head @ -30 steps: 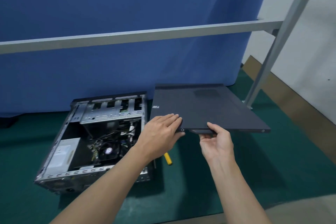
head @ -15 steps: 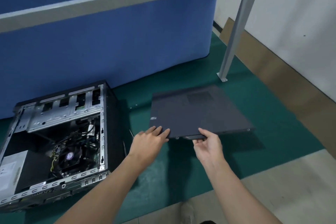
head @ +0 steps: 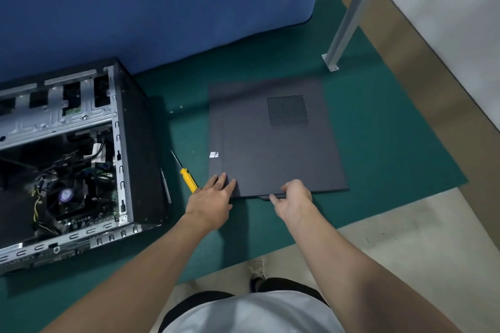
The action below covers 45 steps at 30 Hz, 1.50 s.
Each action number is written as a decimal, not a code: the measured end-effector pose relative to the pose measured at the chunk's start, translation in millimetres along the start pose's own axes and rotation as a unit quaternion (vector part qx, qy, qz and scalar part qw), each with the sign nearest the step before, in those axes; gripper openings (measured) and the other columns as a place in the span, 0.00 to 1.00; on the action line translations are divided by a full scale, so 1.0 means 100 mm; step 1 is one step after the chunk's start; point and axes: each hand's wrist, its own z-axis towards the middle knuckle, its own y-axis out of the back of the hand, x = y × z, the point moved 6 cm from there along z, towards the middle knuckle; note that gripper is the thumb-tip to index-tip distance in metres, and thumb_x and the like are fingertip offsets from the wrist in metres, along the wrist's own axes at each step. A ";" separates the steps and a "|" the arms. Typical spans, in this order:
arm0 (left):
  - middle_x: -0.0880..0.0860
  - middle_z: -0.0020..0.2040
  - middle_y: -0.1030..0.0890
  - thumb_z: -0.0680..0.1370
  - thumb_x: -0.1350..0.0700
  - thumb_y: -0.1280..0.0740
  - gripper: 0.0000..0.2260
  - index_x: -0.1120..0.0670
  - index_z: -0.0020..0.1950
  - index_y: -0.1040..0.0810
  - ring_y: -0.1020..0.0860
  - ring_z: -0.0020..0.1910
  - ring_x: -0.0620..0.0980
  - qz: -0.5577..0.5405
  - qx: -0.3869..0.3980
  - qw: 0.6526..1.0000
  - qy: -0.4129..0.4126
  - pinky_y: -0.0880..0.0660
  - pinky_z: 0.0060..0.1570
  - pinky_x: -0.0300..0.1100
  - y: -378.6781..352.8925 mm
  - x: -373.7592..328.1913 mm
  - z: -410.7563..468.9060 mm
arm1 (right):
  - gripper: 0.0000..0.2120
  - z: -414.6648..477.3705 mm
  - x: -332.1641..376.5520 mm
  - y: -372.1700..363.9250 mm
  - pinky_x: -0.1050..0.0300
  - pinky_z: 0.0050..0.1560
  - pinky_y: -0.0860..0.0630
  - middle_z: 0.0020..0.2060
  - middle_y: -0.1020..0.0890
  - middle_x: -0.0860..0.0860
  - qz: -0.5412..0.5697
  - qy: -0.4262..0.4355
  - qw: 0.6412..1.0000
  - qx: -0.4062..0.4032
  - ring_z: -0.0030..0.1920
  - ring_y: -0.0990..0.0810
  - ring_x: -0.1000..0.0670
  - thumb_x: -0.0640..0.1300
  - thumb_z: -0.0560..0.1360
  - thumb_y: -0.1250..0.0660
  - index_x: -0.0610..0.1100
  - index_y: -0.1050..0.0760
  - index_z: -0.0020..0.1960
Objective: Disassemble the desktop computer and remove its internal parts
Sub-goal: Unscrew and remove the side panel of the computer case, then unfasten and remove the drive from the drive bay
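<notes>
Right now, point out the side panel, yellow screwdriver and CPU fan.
side panel [head: 270,159], head view, middle of its face.
yellow screwdriver [head: 188,180], head view, handle.
CPU fan [head: 66,194], head view, hub sticker.

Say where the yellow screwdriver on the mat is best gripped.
Take the screwdriver by its yellow handle, from above, pinching across its width: it lies flat on the green mat, thin shaft pointing away. The left hand covers its near end.

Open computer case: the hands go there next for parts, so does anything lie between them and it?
Yes. A yellow-handled screwdriver lies on the green mat between the left hand and the case, with a slim grey tool beside the case wall.
</notes>
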 end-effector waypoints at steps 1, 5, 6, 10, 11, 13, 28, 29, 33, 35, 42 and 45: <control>0.52 0.80 0.54 0.83 0.50 0.42 0.29 0.50 0.80 0.53 0.53 0.79 0.52 -0.002 0.006 1.000 -0.001 0.39 0.73 0.53 -0.01 0.01 0.01 | 0.20 0.02 0.01 0.01 0.40 0.63 0.28 0.64 0.29 0.40 -0.004 -0.003 1.000 -0.009 0.61 0.27 0.39 0.28 0.75 0.45 0.35 0.31 0.66; 0.52 0.80 0.54 0.83 0.49 0.42 0.29 0.50 0.80 0.52 0.52 0.79 0.53 0.006 0.035 0.999 -0.008 0.42 0.73 0.54 -0.02 0.01 0.02 | 0.20 -0.01 0.05 -0.03 0.42 0.59 0.24 0.64 0.30 0.38 -0.024 -0.017 0.999 -0.018 0.61 0.27 0.39 0.29 0.77 0.44 0.36 0.32 0.68; 0.52 0.80 0.54 0.83 0.49 0.42 0.29 0.50 0.80 0.52 0.53 0.79 0.53 0.011 0.043 0.999 -0.010 0.42 0.74 0.54 -0.03 0.02 0.02 | 0.19 -0.03 0.06 -0.06 0.44 0.57 0.22 0.62 0.28 0.37 -0.030 -0.011 0.999 -0.013 0.58 0.26 0.40 0.29 0.77 0.44 0.35 0.31 0.67; 0.53 0.80 0.55 0.83 0.49 0.43 0.28 0.51 0.80 0.52 0.53 0.79 0.53 0.023 0.064 0.997 -0.023 0.48 0.76 0.53 -0.02 0.06 -0.01 | 0.17 -0.12 0.00 -0.22 0.50 0.51 0.20 0.55 0.26 0.41 -0.079 0.021 0.997 0.001 0.51 0.23 0.42 0.31 0.77 0.42 0.36 0.30 0.65; 0.54 0.80 0.51 0.83 0.50 0.44 0.27 0.51 0.80 0.48 0.51 0.79 0.53 0.037 0.055 0.997 -0.026 0.49 0.76 0.52 0.01 0.08 -0.02 | 0.17 -0.15 -0.03 -0.26 0.50 0.50 0.20 0.54 0.27 0.41 -0.096 0.022 0.995 0.008 0.49 0.24 0.42 0.32 0.77 0.42 0.36 0.30 0.65; 0.55 0.77 0.39 0.82 0.53 0.44 0.21 0.52 0.76 0.37 0.44 0.77 0.53 0.067 0.007 0.997 -0.028 0.51 0.75 0.51 0.10 0.13 -0.07 | 0.16 -0.23 -0.15 -0.38 0.50 0.47 0.20 0.54 0.27 0.41 -0.130 0.012 0.991 0.031 0.48 0.24 0.42 0.33 0.77 0.42 0.36 0.29 0.63; 0.54 0.75 0.34 0.82 0.41 0.48 0.27 0.58 0.73 0.34 0.36 0.73 0.54 -0.135 -0.320 0.906 0.242 0.40 0.70 0.49 0.40 1.55 -1.48 | 0.22 -0.58 -1.18 -1.54 0.47 0.65 0.35 0.68 0.35 0.45 -0.769 0.437 0.410 0.221 0.68 0.39 0.42 0.43 0.77 0.42 0.51 0.32 0.71; 0.53 0.78 0.39 0.81 0.38 0.54 0.31 0.56 0.77 0.40 0.40 0.75 0.51 -0.137 -0.277 0.918 0.248 0.45 0.73 0.47 0.30 1.62 -1.50 | 0.23 -0.55 -1.24 -1.57 0.46 0.66 0.36 0.70 0.37 0.46 -0.791 0.437 0.367 0.222 0.69 0.41 0.42 0.44 0.77 0.42 0.51 0.35 0.72; 0.46 0.80 0.52 0.79 0.35 0.63 0.32 0.49 0.80 0.49 0.52 0.78 0.45 -0.144 -0.181 0.952 0.201 0.54 0.74 0.47 0.15 1.71 -1.41 | 0.20 -0.49 -1.34 -1.59 0.47 0.63 0.35 0.67 0.35 0.45 -0.842 0.433 0.271 0.172 0.65 0.37 0.42 0.46 0.76 0.40 0.45 0.30 0.67; 0.45 0.80 0.58 0.80 0.35 0.61 0.30 0.47 0.80 0.54 0.57 0.78 0.44 -0.148 -0.154 0.959 0.184 0.56 0.74 0.49 0.15 1.73 -1.38 | 0.13 -0.53 -1.36 -1.61 0.48 0.60 0.32 0.62 0.32 0.44 -0.837 0.453 0.263 0.160 0.61 0.33 0.42 0.43 0.76 0.38 0.41 0.26 0.58; 0.42 0.74 0.74 0.81 0.36 0.56 0.28 0.35 0.71 0.74 0.66 0.76 0.43 -0.191 -0.079 0.973 0.098 0.59 0.72 0.56 0.18 1.76 -1.39 | 0.08 -0.68 -1.24 -1.52 0.47 0.43 0.22 0.42 0.23 0.42 -0.744 0.493 0.435 0.120 0.43 0.23 0.39 0.29 0.70 0.43 0.40 0.29 0.39; 0.44 0.77 0.69 0.82 0.38 0.54 0.26 0.33 0.73 0.69 0.65 0.77 0.45 -0.195 -0.064 0.977 0.065 0.60 0.72 0.57 0.16 1.76 -1.41 | 0.12 -0.71 -1.35 -1.44 0.45 0.52 0.23 0.54 0.25 0.43 -0.766 0.492 0.398 0.115 0.56 0.26 0.40 0.36 0.75 0.40 0.42 0.25 0.56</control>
